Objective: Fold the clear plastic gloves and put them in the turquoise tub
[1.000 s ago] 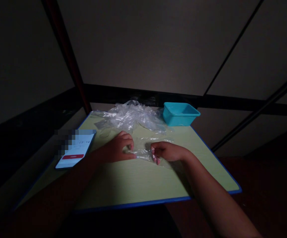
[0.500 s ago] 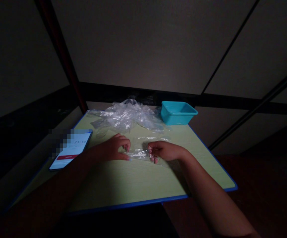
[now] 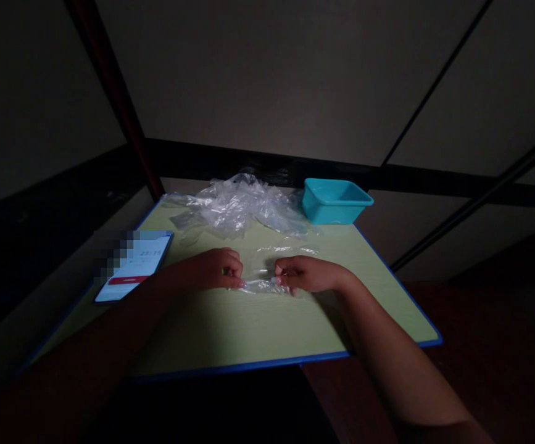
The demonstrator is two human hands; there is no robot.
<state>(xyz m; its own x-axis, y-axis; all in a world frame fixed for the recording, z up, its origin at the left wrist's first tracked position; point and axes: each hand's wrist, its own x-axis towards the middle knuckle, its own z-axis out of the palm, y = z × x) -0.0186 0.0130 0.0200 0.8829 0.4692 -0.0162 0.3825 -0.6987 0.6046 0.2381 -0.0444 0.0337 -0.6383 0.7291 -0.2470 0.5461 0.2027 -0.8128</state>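
A clear plastic bag (image 3: 261, 285) lies flat on the pale yellow-green table (image 3: 248, 333), between my hands. My left hand (image 3: 223, 269) pinches the bag's near edge at its left part, thumb and fingers together. At the right part of the same edge, my right hand (image 3: 302, 274) also has its fingers closed on the plastic. Behind the hands rests a heap of crumpled clear plastic bags (image 3: 244, 206).
A turquoise basket (image 3: 336, 213) stands at the table's back right corner. On the left lies a phone (image 3: 135, 268) with its screen lit, beside my left forearm. A blue edge rims the table, and a panelled wall rises behind it.
My left thumb and fingers have closed on the plastic, where they were apart before. The bag's near edge is drawn straighter between the hands. The view has shifted slightly.
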